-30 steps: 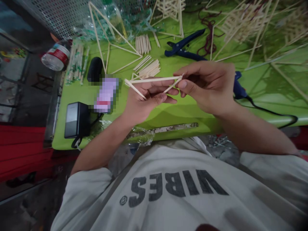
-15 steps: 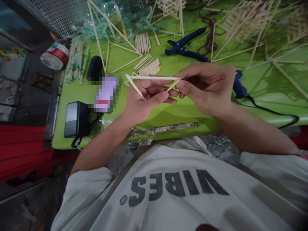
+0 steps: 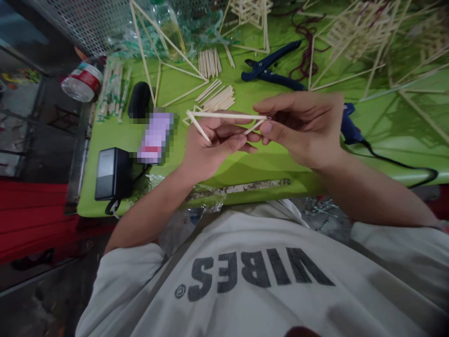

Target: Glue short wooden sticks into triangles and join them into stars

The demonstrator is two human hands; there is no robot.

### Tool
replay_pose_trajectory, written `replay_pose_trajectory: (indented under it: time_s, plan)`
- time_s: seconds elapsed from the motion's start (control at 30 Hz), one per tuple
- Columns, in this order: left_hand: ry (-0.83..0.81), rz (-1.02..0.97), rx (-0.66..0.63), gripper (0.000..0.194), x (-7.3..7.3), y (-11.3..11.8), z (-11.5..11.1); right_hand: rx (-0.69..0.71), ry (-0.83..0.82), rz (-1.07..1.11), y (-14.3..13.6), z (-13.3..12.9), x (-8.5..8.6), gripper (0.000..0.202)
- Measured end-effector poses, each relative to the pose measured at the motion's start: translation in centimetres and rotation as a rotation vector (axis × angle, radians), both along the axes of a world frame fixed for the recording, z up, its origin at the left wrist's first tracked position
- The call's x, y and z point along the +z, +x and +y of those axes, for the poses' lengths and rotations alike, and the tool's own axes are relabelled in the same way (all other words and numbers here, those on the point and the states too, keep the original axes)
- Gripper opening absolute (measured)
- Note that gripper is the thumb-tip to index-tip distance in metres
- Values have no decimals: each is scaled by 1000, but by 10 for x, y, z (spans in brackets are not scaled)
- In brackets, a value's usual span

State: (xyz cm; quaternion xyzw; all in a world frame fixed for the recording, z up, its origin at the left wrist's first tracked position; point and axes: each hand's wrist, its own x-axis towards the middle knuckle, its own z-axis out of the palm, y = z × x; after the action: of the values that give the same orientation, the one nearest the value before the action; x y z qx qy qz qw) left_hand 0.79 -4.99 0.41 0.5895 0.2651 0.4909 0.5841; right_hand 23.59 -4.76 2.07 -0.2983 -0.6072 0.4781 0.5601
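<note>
A small frame of pale sticks (image 3: 224,115) is held above the green table (image 3: 168,187). My left hand (image 3: 217,145) is closed round its lower sides, the thumb pressing on one stick. At the frame's right corner, the thumb and fingers of my right hand (image 3: 301,128) pinch close to the joint, where a tiny loop shows. Behind the hands lie short cut sticks (image 3: 219,97) and a second bundle (image 3: 209,63). Blue-handled cutters (image 3: 271,68) rest beyond my right hand, and a blue glue gun (image 3: 350,124) lies to its right.
A phone (image 3: 156,138), a power bank (image 3: 112,173) and a black cylinder (image 3: 139,100) are on the left. Larger stick frames (image 3: 159,61) stand behind, near dark red cord (image 3: 307,44). A plastic bottle (image 3: 82,82) lies far left. A worn strip (image 3: 256,186) runs along the front edge.
The stick frame has shifted slightly right and tilted a little, its right corner now lower. My right fingertips have loosened slightly around that corner. My left hand has hardly moved.
</note>
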Motion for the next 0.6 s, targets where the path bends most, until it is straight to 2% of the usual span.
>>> replay_pose_trajectory:
  time_s: [0.17, 0.37, 0.6]
  plan:
    - [-21, 32, 20, 54, -3, -2, 0, 70, -29, -1, 2, 2, 1, 47]
    - [-16, 13, -5, 56, -1, -2, 1, -9, 40, -60, 4, -1, 6, 29]
    - [-46, 27, -18, 60, 0, -2, 1, -108, -8, -164, 5, -5, 6, 37]
